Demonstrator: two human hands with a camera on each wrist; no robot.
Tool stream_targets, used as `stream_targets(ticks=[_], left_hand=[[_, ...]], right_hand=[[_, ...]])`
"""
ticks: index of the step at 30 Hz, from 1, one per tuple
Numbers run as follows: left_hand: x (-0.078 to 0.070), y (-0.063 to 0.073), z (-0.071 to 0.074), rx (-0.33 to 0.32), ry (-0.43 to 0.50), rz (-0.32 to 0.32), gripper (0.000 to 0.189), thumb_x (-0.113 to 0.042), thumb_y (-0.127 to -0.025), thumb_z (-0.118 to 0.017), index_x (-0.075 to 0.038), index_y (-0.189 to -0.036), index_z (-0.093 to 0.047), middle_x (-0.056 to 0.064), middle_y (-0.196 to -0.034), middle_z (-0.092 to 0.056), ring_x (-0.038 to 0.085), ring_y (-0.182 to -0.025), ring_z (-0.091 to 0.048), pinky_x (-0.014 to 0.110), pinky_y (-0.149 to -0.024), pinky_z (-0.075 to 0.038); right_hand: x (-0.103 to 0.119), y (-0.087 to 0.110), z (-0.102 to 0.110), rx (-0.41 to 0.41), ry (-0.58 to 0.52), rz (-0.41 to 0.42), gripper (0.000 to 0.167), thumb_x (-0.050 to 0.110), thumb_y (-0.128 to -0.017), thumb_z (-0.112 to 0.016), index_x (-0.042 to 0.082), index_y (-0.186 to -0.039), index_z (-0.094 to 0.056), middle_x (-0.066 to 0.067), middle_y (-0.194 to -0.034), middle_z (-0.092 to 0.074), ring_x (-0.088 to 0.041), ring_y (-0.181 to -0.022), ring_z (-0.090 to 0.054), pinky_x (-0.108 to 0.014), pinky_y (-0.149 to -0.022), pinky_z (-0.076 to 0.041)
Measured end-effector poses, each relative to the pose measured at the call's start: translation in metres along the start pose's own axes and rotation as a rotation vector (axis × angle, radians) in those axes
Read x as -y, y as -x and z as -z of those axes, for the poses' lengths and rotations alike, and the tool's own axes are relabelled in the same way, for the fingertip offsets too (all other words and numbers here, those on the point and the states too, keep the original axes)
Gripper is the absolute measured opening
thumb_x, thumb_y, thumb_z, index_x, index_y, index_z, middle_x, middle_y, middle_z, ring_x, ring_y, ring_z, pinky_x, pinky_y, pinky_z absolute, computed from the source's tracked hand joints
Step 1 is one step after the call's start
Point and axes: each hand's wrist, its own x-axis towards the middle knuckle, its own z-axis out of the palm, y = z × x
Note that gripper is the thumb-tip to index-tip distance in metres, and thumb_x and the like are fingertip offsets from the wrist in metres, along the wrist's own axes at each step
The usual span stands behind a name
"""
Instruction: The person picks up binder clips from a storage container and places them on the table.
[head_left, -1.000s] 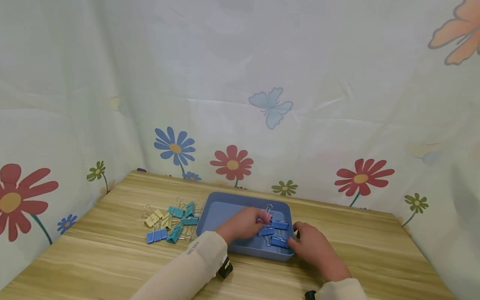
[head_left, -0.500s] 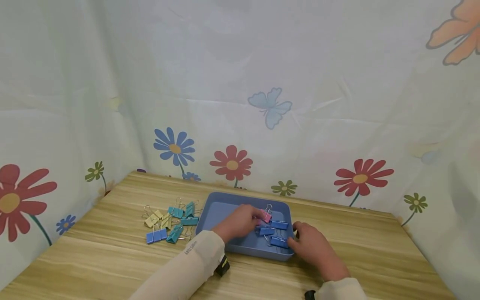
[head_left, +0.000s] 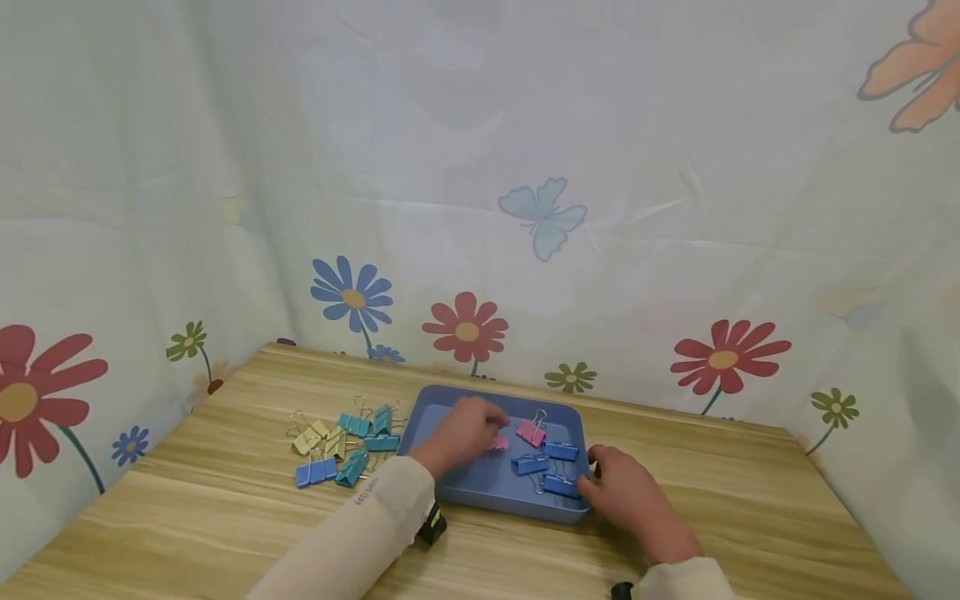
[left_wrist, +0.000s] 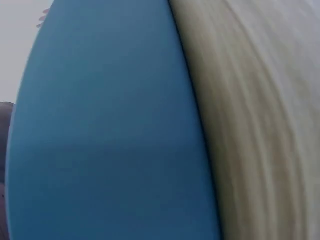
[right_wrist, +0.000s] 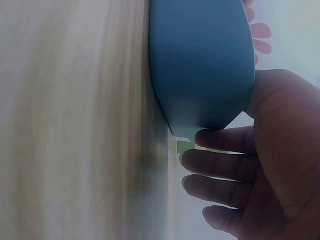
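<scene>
Inside the shallow blue tray point(head_left: 487, 502), my left hand point(head_left: 461, 433) pinches a pink binder clip point(head_left: 498, 442), partly hidden by the fingers. Another pink binder clip point(head_left: 532, 431) lies to its right, wire handles up. Below that one sit several blue binder clips point(head_left: 531, 463) near the tray's right end. My right hand point(head_left: 630, 496) grips the tray's right corner; in the right wrist view the thumb point(right_wrist: 270, 90) lies over the rim and the index finger point(right_wrist: 225, 139) is at the outer wall. The left wrist view shows mostly the tray's outer wall point(left_wrist: 110, 110).
Left of the tray, a loose pile on the wooden table point(head_left: 187, 517) holds several teal binder clips point(head_left: 381, 442), yellow binder clips point(head_left: 309, 437) and one blue binder clip point(head_left: 316, 472). A flower-print curtain point(head_left: 637, 250) rises behind the table.
My left hand has moved left inside the tray with one pink binder clip, away from the other pink one, which now shows fully. The right hand has stayed at the tray's corner.
</scene>
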Motion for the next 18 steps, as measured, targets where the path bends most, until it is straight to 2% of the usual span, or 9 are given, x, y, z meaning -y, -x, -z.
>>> stream_targets(ticks=[9, 13, 18], left_hand=[[0.008, 0.002, 0.014, -0.023, 0.053, 0.027, 0.021, -0.013, -0.094, -0.059, -0.009, -0.108, -0.074, 0.002, -0.106, -0.071, 0.013, -0.082, -0.058, 0.026, -0.068, -0.05], [0.009, 0.005, 0.027, -0.031, 0.033, 0.036, 0.021, -0.014, -0.095, -0.058, -0.01, -0.109, -0.074, 0.002, -0.105, -0.07, 0.012, -0.075, -0.058, 0.025, -0.064, -0.048], [0.014, 0.011, 0.047, -0.064, 0.004, 0.013, 0.02, -0.014, -0.095, -0.058, -0.01, -0.108, -0.074, 0.003, -0.104, -0.071, 0.012, -0.067, -0.058, 0.025, -0.061, -0.048]], right_hand=[[-0.001, -0.001, 0.0, 0.008, 0.008, -0.005, 0.041, 0.029, -0.084, -0.066, 0.0, -0.113, -0.061, -0.009, -0.092, -0.063, -0.019, -0.078, -0.056, -0.045, -0.076, -0.053], [-0.001, -0.001, 0.0, 0.007, 0.007, -0.002, 0.041, 0.028, -0.083, -0.066, 0.0, -0.112, -0.061, -0.009, -0.092, -0.063, -0.02, -0.078, -0.056, -0.045, -0.076, -0.053], [-0.001, -0.002, 0.0, 0.015, 0.004, -0.006, 0.041, 0.028, -0.084, -0.066, 0.0, -0.113, -0.061, -0.009, -0.093, -0.063, -0.019, -0.079, -0.056, -0.045, -0.077, -0.053]])
